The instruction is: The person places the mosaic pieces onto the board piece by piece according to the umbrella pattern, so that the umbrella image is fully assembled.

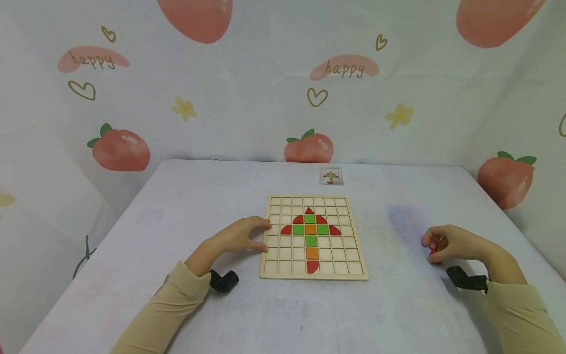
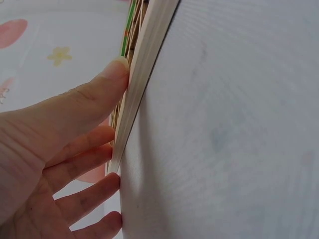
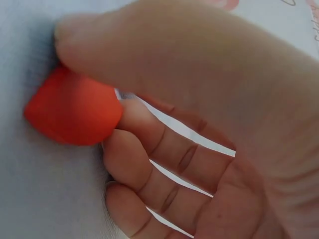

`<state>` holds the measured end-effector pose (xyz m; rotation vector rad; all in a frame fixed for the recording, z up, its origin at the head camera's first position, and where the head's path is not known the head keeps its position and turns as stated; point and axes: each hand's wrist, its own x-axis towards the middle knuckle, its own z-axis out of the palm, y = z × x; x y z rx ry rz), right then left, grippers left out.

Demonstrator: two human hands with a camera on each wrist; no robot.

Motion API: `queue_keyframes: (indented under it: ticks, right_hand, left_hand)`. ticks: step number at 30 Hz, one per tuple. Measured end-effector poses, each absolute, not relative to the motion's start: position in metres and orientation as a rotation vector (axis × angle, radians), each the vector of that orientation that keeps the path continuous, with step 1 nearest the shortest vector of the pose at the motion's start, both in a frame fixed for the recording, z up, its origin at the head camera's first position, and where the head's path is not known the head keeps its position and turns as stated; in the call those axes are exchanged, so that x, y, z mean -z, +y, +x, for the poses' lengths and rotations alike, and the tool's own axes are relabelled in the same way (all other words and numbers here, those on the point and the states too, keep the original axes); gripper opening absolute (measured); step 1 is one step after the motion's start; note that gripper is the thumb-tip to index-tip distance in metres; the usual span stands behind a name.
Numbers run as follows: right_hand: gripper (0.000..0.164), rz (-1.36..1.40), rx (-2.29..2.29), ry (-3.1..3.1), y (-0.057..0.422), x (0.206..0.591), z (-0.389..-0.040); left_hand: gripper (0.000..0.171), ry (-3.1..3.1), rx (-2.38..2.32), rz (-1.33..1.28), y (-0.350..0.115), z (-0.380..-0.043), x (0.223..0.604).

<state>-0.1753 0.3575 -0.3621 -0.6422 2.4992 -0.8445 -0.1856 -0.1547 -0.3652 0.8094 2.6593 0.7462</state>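
A square wooden grid board lies flat on the table, its cells holding red, green and orange tiles in an arrow-like figure. At the bottom of that figure sits a red quarter-round tile. My left hand is at the board's left edge, fingers spread and fairly straight; in the left wrist view the thumb touches the rim. Well to the right of the board, my right hand pinches a small red piece, rounded with one pointed corner, low over the tabletop. The thumb hides part of it.
A small pattern card with a similar figure on a grid lies behind the board. The white table ends at a printed cloth backdrop. Black wrist-worn pieces stick out beneath both cuffs.
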Motion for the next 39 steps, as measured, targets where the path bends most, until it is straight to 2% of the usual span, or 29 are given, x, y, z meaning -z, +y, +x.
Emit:
queue_keyframes:
  ticks: [7, 13, 27, 39]
  right_hand:
    - [0.019, -0.629, 0.778, 2.585, 0.353, 0.362, -0.177]
    - [0.022, -0.613, 0.782, 2.638, 0.341, 0.351, -0.177]
    - [0.022, -0.778, 0.785, 2.774, 0.301, 0.334, -0.178]
    - [0.019, -0.808, 0.746, 2.769, 0.275, 0.330, -0.178]
  left_hand:
    - [0.057, 2.659, -0.740, 0.818, -0.155, -0.186, 0.366]
    - [0.057, 2.661, -0.733, 0.820, -0.154, -0.186, 0.365]
    - [0.057, 2.661, -0.728, 0.810, -0.153, -0.185, 0.362]
    - [0.058, 2.656, -0.729, 0.775, -0.153, -0.186, 0.364]
